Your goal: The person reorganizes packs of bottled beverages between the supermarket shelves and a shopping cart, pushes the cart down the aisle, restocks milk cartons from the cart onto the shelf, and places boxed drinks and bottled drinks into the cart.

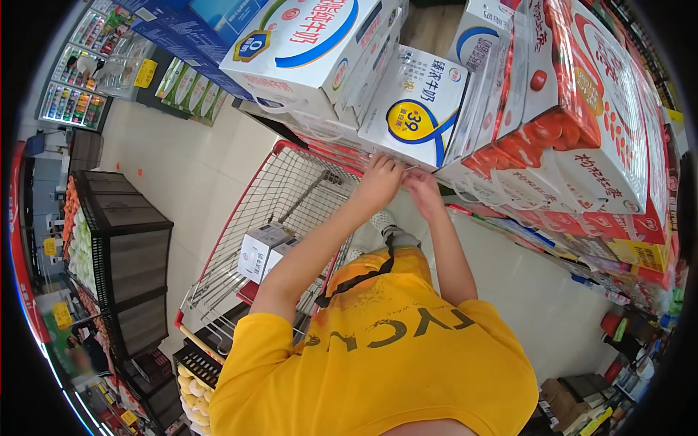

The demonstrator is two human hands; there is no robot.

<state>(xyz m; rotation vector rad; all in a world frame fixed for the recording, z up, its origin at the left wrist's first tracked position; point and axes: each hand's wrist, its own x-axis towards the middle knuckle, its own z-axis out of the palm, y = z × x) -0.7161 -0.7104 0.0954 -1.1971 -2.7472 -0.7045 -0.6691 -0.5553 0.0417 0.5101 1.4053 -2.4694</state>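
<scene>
A white milk carton box (418, 102) with a yellow round mark and blue bands sits on the stacked boxes ahead of me. At its near lower edge my left hand (382, 180) has its fingers closed around a thin white carry handle (411, 168). My right hand (423, 190) is just beside it, fingers pinched together on the same handle. The fingertips are partly hidden against the box. To the left stands a wire shopping cart (251, 196) with a red rim, holding a smaller white and grey milk carton (263, 251).
A larger white milk box (302, 43) is stacked to the left, and red and white boxes (552, 138) with white handles to the right. Black produce stands (134, 276) line the left side. Tiled floor (182, 167) runs between the stands and the cart.
</scene>
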